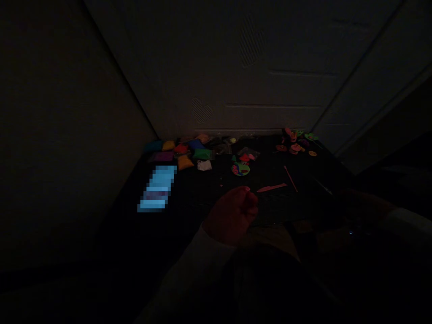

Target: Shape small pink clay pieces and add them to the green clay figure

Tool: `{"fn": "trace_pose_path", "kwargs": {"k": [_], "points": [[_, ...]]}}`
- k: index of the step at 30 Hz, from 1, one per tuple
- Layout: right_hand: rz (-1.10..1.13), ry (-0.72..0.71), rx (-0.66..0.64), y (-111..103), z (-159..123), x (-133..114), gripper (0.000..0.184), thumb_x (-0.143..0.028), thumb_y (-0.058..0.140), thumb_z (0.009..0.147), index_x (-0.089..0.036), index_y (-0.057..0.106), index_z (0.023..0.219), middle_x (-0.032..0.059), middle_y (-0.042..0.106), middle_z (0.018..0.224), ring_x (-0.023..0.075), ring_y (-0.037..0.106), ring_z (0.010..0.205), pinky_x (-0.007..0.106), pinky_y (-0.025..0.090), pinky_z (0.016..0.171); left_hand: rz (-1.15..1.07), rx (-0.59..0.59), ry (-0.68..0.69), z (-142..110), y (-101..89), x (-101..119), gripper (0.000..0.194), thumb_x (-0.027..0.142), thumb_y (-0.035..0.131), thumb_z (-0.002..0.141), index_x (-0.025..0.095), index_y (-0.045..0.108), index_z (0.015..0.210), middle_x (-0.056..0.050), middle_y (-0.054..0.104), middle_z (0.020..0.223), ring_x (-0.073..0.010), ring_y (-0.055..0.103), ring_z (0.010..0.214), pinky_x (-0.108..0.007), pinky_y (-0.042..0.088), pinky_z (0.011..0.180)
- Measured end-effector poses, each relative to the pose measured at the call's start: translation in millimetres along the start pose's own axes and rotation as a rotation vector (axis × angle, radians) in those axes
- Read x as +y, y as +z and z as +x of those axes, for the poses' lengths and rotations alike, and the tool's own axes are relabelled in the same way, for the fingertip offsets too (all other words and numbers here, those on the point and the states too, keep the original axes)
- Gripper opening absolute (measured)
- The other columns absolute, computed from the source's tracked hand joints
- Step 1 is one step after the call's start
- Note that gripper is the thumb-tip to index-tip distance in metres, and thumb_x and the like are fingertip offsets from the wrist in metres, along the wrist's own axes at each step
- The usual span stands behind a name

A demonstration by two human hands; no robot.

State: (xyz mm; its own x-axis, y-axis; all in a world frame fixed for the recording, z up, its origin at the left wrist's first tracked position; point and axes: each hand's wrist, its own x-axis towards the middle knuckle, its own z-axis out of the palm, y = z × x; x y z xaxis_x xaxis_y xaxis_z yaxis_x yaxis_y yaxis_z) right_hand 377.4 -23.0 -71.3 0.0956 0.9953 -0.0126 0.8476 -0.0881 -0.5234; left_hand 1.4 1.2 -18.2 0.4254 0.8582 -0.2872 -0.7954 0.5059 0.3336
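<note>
My left hand (232, 213) is over the front of the dark table, its fingers curled closed. Anything they hold is hidden or too small to see. Dim at the right is my right hand (366, 202); its fingers are lost in the dark. A thin pale stick (324, 186) shows just beyond it, and I cannot tell whether the hand touches it. Between the hands lie a pink plastic clay knife (272, 187) and a thin pink rod tool (290, 178). Past my left hand is a small round green clay piece (240, 169) with red, pink and blue parts.
A lit phone (157, 189), its screen pixelated, lies on the table (195, 202) at left. Several bags of coloured clay (202, 154) line the back left. Colourful clay figures (293, 139) stand at the back right. A pale panel (216, 81) with heart patterns rises behind.
</note>
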Motion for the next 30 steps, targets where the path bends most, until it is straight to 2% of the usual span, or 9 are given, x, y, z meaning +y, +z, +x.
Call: {"fn": "trace_pose_path", "kwargs": {"k": [2, 3, 5, 7, 9, 12, 18, 25, 30], "points": [[0.189, 0.054, -0.207, -7.3, -7.5, -19.0, 0.032, -0.025, 0.043, 0.073, -0.023, 0.040, 0.105, 0.0103, 0.057, 0.094, 0.0207, 0.057, 0.083, 0.027, 0.046, 0.066, 0.008, -0.003, -0.005, 0.0, 0.6, -0.4, 0.003, 0.014, 0.060, 0.064, 0.011, 0.061, 0.064, -0.002, 0.059, 0.060, -0.0116, 0.056, 0.065, -0.018, 0.039, 0.051], [0.224, 0.021, -0.209, -9.7, -11.9, -33.0, 0.031, -0.027, 0.046, 0.073, -0.025, 0.040, 0.103, 0.0092, 0.056, 0.096, 0.0205, 0.056, 0.086, 0.027, 0.045, 0.070, 0.016, -0.012, -0.002, 0.0, 0.7, -0.8, 0.003, 0.014, 0.060, 0.064, 0.011, 0.061, 0.064, -0.002, 0.059, 0.060, -0.0115, 0.056, 0.065, -0.018, 0.040, 0.051], [0.210, -0.116, -0.161, -11.6, -22.6, -67.3, 0.033, -0.028, 0.045, 0.073, -0.027, 0.039, 0.105, 0.0065, 0.054, 0.099, 0.0184, 0.057, 0.082, 0.029, 0.045, 0.071, 0.042, -0.035, 0.010, 0.1, 0.5, -1.2, 0.003, 0.015, 0.061, 0.063, 0.012, 0.061, 0.064, -0.002, 0.059, 0.060, -0.0111, 0.056, 0.065, -0.018, 0.040, 0.052], [0.035, -0.300, -0.069, -10.3, -34.3, -104.0, 0.034, -0.029, 0.045, 0.073, -0.028, 0.041, 0.106, 0.0042, 0.054, 0.095, 0.0179, 0.054, 0.082, 0.031, 0.043, 0.070, 0.074, -0.056, 0.032, 0.5, -0.7, -0.8, 0.005, 0.015, 0.063, 0.062, 0.012, 0.062, 0.065, -0.001, 0.059, 0.060, -0.0106, 0.057, 0.065, -0.018, 0.042, 0.054], [-0.105, -0.532, -0.047, -7.9, -42.8, -135.1, 0.039, -0.033, 0.048, 0.070, -0.025, 0.042, 0.108, 0.0051, 0.052, 0.098, 0.0193, 0.051, 0.084, 0.034, 0.041, 0.070, 0.104, -0.071, 0.065, 1.5, -2.8, 0.7, 0.007, 0.015, 0.064, 0.060, 0.013, 0.062, 0.066, -0.001, 0.060, 0.061, -0.0106, 0.057, 0.066, -0.019, 0.043, 0.056], [-0.264, -0.678, -0.017, -4.8, -45.3, -161.9, 0.038, -0.029, 0.045, 0.071, -0.023, 0.041, 0.108, 0.0042, 0.053, 0.090, 0.0174, 0.046, 0.076, 0.033, 0.039, 0.065, 0.134, -0.083, 0.121, 3.2, -6.8, 4.3, 0.008, 0.013, 0.063, 0.060, 0.013, 0.062, 0.068, 0.000, 0.060, 0.063, -0.0095, 0.057, 0.068, -0.018, 0.044, 0.059], [-0.371, -0.783, 0.020, -0.2, -35.8, -167.9, 0.035, -0.026, 0.041, 0.074, -0.017, 0.041, 0.108, 0.0061, 0.054, 0.087, 0.0163, 0.043, 0.071, 0.032, 0.035, 0.064, 0.168, -0.122, 0.158, 4.2, -8.3, 8.4, 0.007, 0.010, 0.060, 0.063, 0.012, 0.062, 0.069, 0.000, 0.060, 0.066, -0.0078, 0.057, 0.069, -0.017, 0.044, 0.062], [-0.415, -0.794, 0.005, 2.5, -31.3, -170.6, 0.036, -0.029, 0.041, 0.073, -0.017, 0.043, 0.107, 0.0072, 0.055, 0.089, 0.0178, 0.046, 0.070, 0.034, 0.034, 0.063, 0.149, -0.177, 0.126, 3.5, -6.6, 8.6, 0.009, 0.009, 0.058, 0.063, 0.013, 0.062, 0.069, 0.000, 0.062, 0.068, -0.0065, 0.056, 0.068, -0.015, 0.044, 0.060], [-0.401, -0.801, 0.004, 1.8, -30.6, -173.4, 0.037, -0.029, 0.041, 0.072, -0.017, 0.042, 0.107, 0.0070, 0.056, 0.086, 0.0176, 0.048, 0.068, 0.033, 0.035, 0.061, 0.149, -0.167, 0.119, 2.2, -5.2, 7.3, 0.008, 0.008, 0.058, 0.063, 0.012, 0.062, 0.069, 0.000, 0.060, 0.065, -0.0067, 0.056, 0.066, -0.015, 0.044, 0.059]]}}
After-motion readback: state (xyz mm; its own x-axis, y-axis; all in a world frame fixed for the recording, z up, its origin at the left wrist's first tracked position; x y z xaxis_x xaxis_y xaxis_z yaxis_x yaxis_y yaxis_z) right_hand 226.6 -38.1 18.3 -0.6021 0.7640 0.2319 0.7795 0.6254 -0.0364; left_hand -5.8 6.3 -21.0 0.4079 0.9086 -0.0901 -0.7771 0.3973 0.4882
